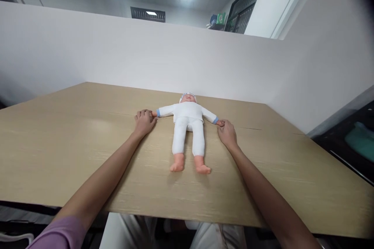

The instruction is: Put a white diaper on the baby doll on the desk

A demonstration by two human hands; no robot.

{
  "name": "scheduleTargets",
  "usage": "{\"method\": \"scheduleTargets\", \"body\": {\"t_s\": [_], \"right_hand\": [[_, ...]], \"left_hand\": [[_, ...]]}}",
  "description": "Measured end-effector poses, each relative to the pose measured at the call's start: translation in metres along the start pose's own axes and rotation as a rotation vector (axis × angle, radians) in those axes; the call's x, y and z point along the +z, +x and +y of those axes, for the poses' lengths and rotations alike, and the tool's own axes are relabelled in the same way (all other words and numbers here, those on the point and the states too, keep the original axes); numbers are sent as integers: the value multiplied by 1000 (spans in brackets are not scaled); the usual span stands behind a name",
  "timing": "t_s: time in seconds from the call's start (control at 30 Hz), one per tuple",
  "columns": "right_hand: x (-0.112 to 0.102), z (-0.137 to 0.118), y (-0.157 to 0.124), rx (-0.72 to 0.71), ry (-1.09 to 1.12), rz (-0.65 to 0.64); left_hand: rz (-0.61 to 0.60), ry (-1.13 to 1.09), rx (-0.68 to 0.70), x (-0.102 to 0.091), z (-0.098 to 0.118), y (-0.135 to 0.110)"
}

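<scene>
A baby doll (187, 124) in a white suit and cap lies on its back on the wooden table (73, 144), arms stretched out to both sides, bare feet toward me. My left hand (143, 121) is closed in a pinch on the doll's hand at the left. At the doll's other hand, my right hand (226, 132) is closed in the same way. Both my arms reach forward across the table on either side of the doll.
White partition walls (117, 54) stand behind the table and along its right. A dark surface with a teal object (360, 140) lies at the right edge. The table's near edge runs just above my lap.
</scene>
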State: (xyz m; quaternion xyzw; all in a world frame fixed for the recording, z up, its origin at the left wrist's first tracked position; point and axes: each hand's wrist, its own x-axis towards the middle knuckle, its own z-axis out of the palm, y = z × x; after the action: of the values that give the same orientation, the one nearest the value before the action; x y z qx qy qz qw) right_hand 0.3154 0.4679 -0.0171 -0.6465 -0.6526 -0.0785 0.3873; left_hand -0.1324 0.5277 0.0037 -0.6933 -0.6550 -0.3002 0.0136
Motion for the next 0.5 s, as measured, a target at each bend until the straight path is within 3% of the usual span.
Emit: {"method": "scheduleTargets", "body": {"t_s": [0.17, 0.3, 0.4, 0.5], "right_hand": [[-12, -24, -25, -55, 41, 7], [-36, -59, -42, -52, 115, 60], [-74, -99, -80, -36, 228, 97], [-125, -136, -156, -52, 449, 91]], "left_hand": [[15, -42, -18, -14, 11, -25], [4, -121, -23, -52, 41, -62], [14, -238, 32, -94, 70, -137], [71, -519, 4, -131, 89, -259]]}}
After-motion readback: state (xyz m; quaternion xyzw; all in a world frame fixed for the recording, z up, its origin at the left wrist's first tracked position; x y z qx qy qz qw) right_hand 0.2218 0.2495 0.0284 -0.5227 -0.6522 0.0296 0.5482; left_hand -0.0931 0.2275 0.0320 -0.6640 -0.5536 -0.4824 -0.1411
